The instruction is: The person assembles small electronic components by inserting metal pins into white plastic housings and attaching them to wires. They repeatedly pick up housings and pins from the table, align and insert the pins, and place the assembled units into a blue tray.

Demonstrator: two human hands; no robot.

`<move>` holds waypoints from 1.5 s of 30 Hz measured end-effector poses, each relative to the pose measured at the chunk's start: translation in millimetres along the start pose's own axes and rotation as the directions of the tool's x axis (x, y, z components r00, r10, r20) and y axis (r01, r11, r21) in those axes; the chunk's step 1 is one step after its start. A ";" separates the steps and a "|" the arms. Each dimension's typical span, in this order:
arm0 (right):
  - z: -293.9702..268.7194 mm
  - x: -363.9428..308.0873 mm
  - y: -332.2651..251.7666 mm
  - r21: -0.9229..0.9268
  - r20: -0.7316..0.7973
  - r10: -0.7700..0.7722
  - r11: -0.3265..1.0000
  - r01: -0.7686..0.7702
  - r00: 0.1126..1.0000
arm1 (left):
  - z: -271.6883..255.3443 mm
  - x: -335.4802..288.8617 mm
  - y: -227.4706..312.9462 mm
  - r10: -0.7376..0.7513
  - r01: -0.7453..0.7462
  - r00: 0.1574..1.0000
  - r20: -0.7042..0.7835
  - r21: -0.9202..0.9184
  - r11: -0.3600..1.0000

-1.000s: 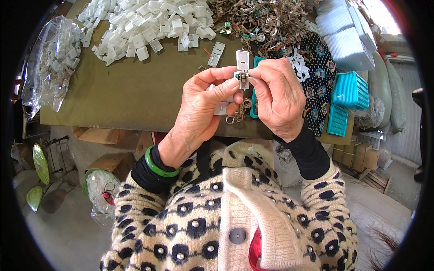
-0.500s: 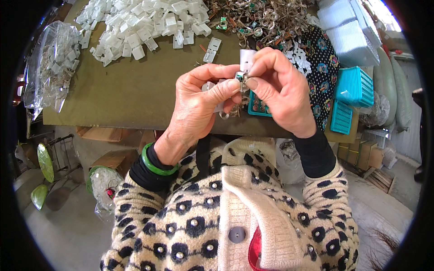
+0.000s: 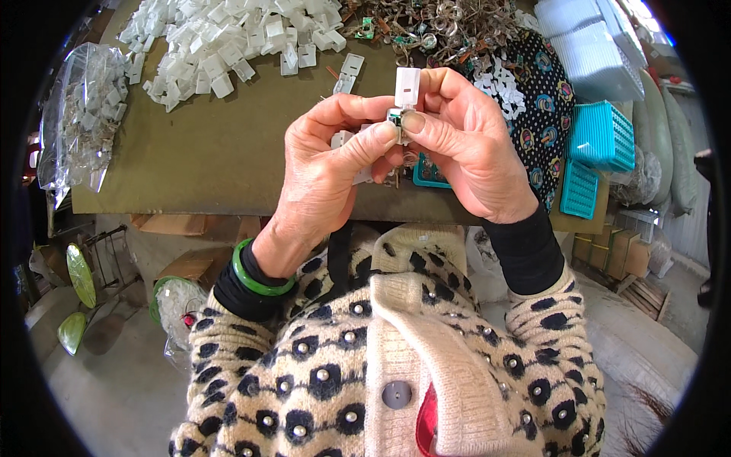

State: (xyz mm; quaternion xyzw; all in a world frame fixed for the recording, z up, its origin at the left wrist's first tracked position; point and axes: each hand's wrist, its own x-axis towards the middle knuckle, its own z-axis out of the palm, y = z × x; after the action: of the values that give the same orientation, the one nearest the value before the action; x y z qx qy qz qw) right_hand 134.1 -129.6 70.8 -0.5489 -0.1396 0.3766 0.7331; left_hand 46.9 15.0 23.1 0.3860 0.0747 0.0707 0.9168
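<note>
Above the table's near edge, my two hands meet at a small white plastic case (image 3: 407,85) with its lid flipped up. In the case's lower part sits a tiny green circuit board (image 3: 394,119). My left hand (image 3: 320,152) pinches the case from the left between thumb and fingers. My right hand (image 3: 483,145) grips it from the other side, thumb pressed by the board and index finger behind the raised lid. More white plastic (image 3: 341,140) shows around my left fingers; whether they hold it I cannot tell. Beyond them lies a single opened white case (image 3: 349,72).
A heap of white cases (image 3: 221,53) covers the far left, beside a clear plastic bag (image 3: 84,114) of parts. Tangled wired parts (image 3: 449,30) lie far right, near small white pieces (image 3: 499,91). Teal trays (image 3: 603,137) stand right; another teal tray (image 3: 431,174) is partly behind my right hand.
My right thumb has moved onto the case beside the circuit board, and my right index finger has slid behind the lid. The view has shifted slightly.
</note>
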 end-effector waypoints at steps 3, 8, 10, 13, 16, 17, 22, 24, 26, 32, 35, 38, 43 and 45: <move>4.2 6.0 1.1 -0.129 -0.004 -0.206 0.971 0.204 0.979 | -1.9 1.6 0.0 -0.045 0.045 0.999 -0.002 -0.073 0.996; 3.6 9.1 3.6 -0.347 -0.039 -0.317 0.894 0.285 0.948 | -6.6 -1.3 -0.4 -0.108 0.109 0.994 0.016 -0.147 0.983; 4.7 7.3 6.8 -0.485 -0.021 -0.412 0.801 0.351 0.911 | -8.9 -1.6 0.2 -0.112 0.117 0.993 0.039 -0.186 0.976; 8.2 5.2 10.8 -0.639 0.012 -0.545 0.641 0.425 0.839 | -10.2 -2.8 2.2 -0.122 0.132 0.991 0.059 -0.219 0.967; 11.8 3.4 12.5 -0.710 0.038 -0.626 0.532 0.461 0.779 | -8.3 -6.5 3.0 -0.125 0.133 0.991 0.046 -0.263 0.956; 12.8 2.1 12.8 -0.714 0.036 -0.632 0.526 0.462 0.774 | -6.8 -8.6 2.0 -0.097 0.104 0.994 0.040 -0.255 0.961; 19.0 3.4 16.8 -0.757 0.184 -0.738 0.315 0.573 0.649 | -5.6 -13.6 -4.8 0.033 -0.028 0.999 0.028 -0.167 0.985; 21.0 7.2 18.1 -0.740 0.261 -0.756 0.244 0.628 0.601 | -9.4 -15.0 -4.5 0.006 0.004 0.999 0.050 -0.207 0.978; 21.9 8.9 18.3 -0.668 0.282 -0.698 0.350 0.657 0.658 | -11.9 -14.6 -4.3 -0.021 0.031 0.999 0.046 -0.246 0.969; 21.2 6.9 26.6 -0.731 0.412 -0.677 0.154 0.665 0.610 | -15.2 -11.3 -8.4 -0.068 0.115 0.990 0.124 -0.431 0.895; 20.4 9.8 33.4 -0.717 0.412 -0.719 0.124 0.686 0.560 | -16.7 -9.7 -13.1 -0.090 0.178 0.975 0.205 -0.463 0.868; 21.5 12.5 37.9 -0.716 0.424 -0.763 0.048 0.696 0.489 | -16.5 -8.0 -16.2 -0.105 0.209 0.967 0.233 -0.482 0.851; 21.8 8.8 38.2 -0.785 0.397 -0.760 0.010 0.620 0.515 | -9.4 -7.4 -18.3 -0.149 0.167 0.986 0.074 -0.413 0.895; 18.8 5.0 37.5 -0.807 0.403 -0.726 0.004 0.590 0.557 | -9.4 -5.6 -16.6 -0.165 0.179 0.984 0.070 -0.407 0.896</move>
State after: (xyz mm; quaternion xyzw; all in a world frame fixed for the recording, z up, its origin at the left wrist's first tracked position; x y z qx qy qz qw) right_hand 110.8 -108.7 42.4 -0.7347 -0.5068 -0.1854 0.4111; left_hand 40.8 9.1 5.1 0.1771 0.0765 -0.0029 0.9812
